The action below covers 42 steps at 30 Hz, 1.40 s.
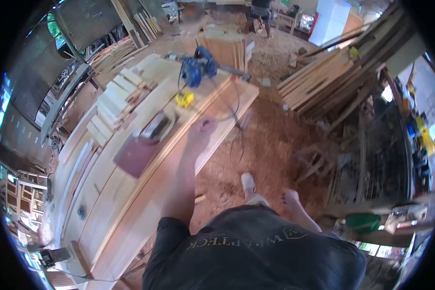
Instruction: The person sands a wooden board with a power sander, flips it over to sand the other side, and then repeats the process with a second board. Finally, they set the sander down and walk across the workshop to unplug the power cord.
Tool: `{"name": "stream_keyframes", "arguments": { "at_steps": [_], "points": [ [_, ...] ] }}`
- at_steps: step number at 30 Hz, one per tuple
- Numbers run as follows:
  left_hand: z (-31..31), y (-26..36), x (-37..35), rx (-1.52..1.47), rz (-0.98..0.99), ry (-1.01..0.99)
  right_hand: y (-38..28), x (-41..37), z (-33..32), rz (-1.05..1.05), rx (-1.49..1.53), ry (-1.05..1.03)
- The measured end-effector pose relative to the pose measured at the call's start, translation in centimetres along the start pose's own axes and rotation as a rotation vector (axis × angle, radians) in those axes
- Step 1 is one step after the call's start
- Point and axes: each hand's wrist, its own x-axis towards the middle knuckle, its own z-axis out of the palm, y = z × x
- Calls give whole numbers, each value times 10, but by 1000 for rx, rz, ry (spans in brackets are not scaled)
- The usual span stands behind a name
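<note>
My left hand (205, 126) is over the long wooden boards (145, 203) on the workbench, near their right edge. The hand is blurred and its fingers look partly curled; I cannot make out whether anything is in them. To its left lies a grey, box-shaped tool (154, 125) beside a maroon sheet (136, 157) that resembles sandpaper. Beyond the hand, a yellow tape measure (184, 99) rests on the wood. Farther off sits a blue power tool (193, 71), its dark cord (238, 104) looping near the hand. My right hand does not show.
Short pale wood pieces (116, 94) lie along the bench's far left. Stacked planks (324, 72) lean at the right above the sawdust-covered floor (270, 135). A metal grille (372, 159) stands at the right. Another person's legs (261, 19) show at the back.
</note>
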Motion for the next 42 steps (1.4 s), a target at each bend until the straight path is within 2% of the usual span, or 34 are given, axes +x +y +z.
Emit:
{"name": "stream_keyframes", "arguments": {
  "at_steps": [2,4,5,7,8,10,12,13,15,17,18,19,20,21,22,23,24,25,26,27,28,30,31,32,33,34,35,36,37,38,39,40,41,42],
  "points": [
    [13,-4,82,-6,110,104,-86,42,33,-50,-48,-162],
    [21,-22,155,22,-157,376,-190,50,73,-140,-116,-340],
    [27,-20,180,33,-225,436,-232,66,100,-322,-130,-387],
    [37,-63,236,52,-208,550,-304,99,156,-603,-195,-461],
    [38,-83,249,72,-177,635,-331,122,193,-754,-170,-430],
    [60,7,219,36,-255,582,-410,61,229,-756,-66,-594],
    [58,-43,257,182,-285,604,-461,25,269,-735,24,-654],
    [59,-43,257,163,-246,571,-480,10,289,-733,56,-664],
    [62,-32,253,152,-223,583,-510,23,331,-854,-40,-733],
    [55,-14,240,-130,-174,633,-538,54,384,-1112,-247,-736],
    [45,8,218,-119,-190,685,-552,62,409,-1055,-306,-793],
    [41,44,190,-252,-70,657,-561,66,432,-996,-369,-843],
    [38,78,159,-385,55,623,-565,67,451,-871,-267,-943],
    [30,105,123,-432,39,660,-563,63,465,-739,-175,-1031],
    [18,129,80,-485,28,702,-569,36,451,-764,-211,-1054],
    [5,153,33,-300,-39,674,-571,7,434,-795,-250,-1086],
    [-9,169,-17,-119,-110,652,-572,24,443,-710,-239,-1116],
    [-21,173,-71,-34,-73,627,-579,41,459,-628,-237,-1154],
    [-28,176,-122,57,-40,610,-579,22,452,-557,-178,-1228],
    [-25,182,-166,122,-101,784,-600,59,480,-498,-319,-1322],
    [-17,188,-209,176,-170,954,-587,14,459,-528,-219,-1356],
    [-7,189,-295,475,-272,1207,-596,54,488,-468,-139,-1374],
    [4,193,-331,526,-477,1399,-599,68,495,-463,-181,-1448],
    [14,183,-370,484,-494,1474,-576,36,472,-682,-192,-1288],
    [22,169,-410,636,-491,1678,-561,36,465,-647,-134,-1401],
    [29,156,-449,801,-498,1872,-529,-8,442,-694,-65,-1259],
    [37,146,-489,767,-528,1931,-518,-7,427,-665,-33,-1284],
    [44,139,-528,870,-609,1967,-498,-42,407,-594,-66,-1112],
    [46,135,-562,984,-690,1982,-511,3,406,-1207,-474,-1071],
    [42,136,-589,967,-717,2006,-523,50,407,-1841,-722,-770],
    [36,141,-615,957,-783,1963,-519,41,399,-1856,-741,-787],
    [27,140,-640,949,-842,1920,-504,17,388,-1326,-563,-1158],
    [19,131,-672,918,-861,1866,-484,-9,365,-747,-381,-1411],
    [9,127,-700,897,-884,1855,-486,-27,342,-744,-408,-1398]
  ]
}}
